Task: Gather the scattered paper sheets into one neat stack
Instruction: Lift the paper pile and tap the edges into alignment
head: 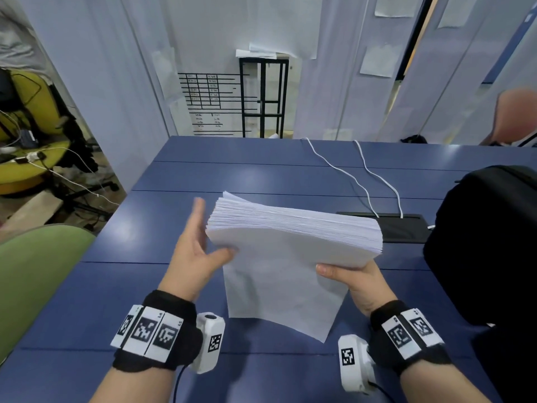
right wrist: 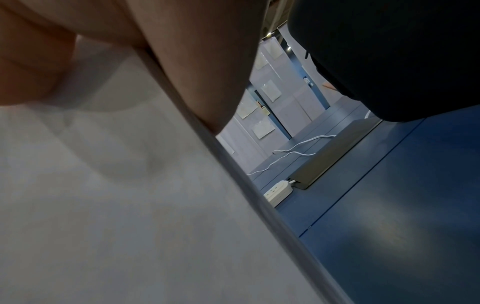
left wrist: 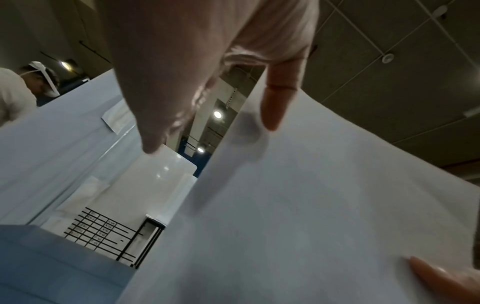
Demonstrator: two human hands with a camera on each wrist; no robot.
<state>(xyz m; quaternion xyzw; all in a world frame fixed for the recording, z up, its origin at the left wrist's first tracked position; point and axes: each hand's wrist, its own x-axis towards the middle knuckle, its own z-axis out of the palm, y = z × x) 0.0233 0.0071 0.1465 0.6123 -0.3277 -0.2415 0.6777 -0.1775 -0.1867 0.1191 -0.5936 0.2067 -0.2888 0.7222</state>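
Note:
A thick stack of white paper sheets (head: pixel 290 257) stands tilted on its lower edge on the blue table (head: pixel 232 158), its fanned top edge facing me. My right hand (head: pixel 343 274) grips the stack's right side, thumb on the front sheet and fingers hidden behind. My left hand (head: pixel 203 242) is held flat beside the stack's left edge with fingers straight and the thumb touching the front sheet. In the left wrist view the paper (left wrist: pixel 311 205) fills the right, with my thumb (left wrist: pixel 278 102) on it. The right wrist view shows the sheet (right wrist: pixel 130 205) under my right hand (right wrist: pixel 182 61).
A black backpack (head: pixel 488 242) stands close on the right. Behind the stack lie a flat black tray (head: pixel 406 228), a white power strip (right wrist: pixel 278 193) and white cables (head: pixel 348 175). A green chair (head: pixel 35 271) is at the left table edge.

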